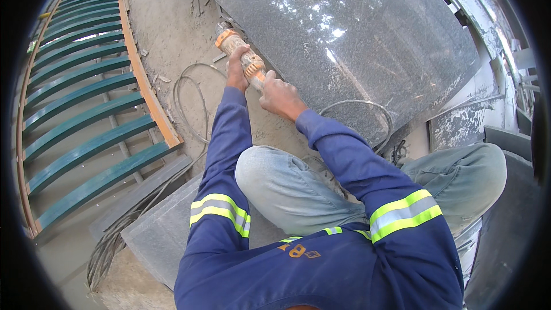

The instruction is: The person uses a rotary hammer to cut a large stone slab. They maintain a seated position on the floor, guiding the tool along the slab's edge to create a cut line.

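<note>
Both my arms reach forward to a dusty orange-and-grey angle grinder [231,41]. My left hand [237,70] is closed around the middle of its body. Behind it, my right hand [281,96] is wrapped round the rear end. The grinder's head points away from me, at the left edge of a large dark grey stone slab [344,51] with a speckled, shiny top. Whether the head touches the slab cannot be made out, and its disc is not clearly visible.
A thin cable [205,109] loops on the dusty ground left of my arms; another loop [390,120] lies over the slab's near edge. A green-slatted rack with an orange frame [135,63] stands at left. Bundled cables [112,247] hang beside a grey stone block [163,227].
</note>
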Motion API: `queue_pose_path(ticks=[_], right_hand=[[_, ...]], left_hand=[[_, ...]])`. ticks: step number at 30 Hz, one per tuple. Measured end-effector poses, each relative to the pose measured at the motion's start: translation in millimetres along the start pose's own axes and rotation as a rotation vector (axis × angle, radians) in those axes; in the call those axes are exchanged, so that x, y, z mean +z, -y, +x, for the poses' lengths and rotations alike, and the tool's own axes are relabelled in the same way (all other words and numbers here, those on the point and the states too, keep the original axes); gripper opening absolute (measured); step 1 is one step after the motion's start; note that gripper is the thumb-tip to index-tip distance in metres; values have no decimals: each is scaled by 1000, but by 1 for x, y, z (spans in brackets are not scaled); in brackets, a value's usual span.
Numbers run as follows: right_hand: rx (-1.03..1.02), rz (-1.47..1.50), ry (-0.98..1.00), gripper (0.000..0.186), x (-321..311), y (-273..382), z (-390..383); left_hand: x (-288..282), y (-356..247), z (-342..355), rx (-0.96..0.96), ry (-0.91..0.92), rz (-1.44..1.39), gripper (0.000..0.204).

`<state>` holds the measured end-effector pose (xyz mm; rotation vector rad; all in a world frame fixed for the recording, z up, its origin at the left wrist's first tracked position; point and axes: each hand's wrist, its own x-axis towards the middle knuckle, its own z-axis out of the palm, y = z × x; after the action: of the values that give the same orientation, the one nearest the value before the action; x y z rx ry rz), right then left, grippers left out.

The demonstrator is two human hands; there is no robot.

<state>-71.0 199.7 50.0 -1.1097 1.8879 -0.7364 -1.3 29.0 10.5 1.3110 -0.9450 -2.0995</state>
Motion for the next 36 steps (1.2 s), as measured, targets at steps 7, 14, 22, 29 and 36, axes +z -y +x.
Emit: queue_pose_path(ticks=[7, 14, 22, 29, 36], right_hand=[[-6, -1, -4, 35, 0, 0, 10], [16, 1, 21, 34, -1, -1, -3], [32, 13, 32, 36, -1, 0, -11], [4, 40, 3, 34, 4, 1, 3], [34, 40, 19, 37, 2, 3, 3]], left_hand=[[-2, -4, 10, -5, -15, 0, 34], [6, -2, -8, -3, -23, 24, 35], [8, 1, -17, 8, -32, 67, 38], [-4, -3, 4, 12, 21, 55, 34], [2, -6, -1, -19, -14, 58, 37]])
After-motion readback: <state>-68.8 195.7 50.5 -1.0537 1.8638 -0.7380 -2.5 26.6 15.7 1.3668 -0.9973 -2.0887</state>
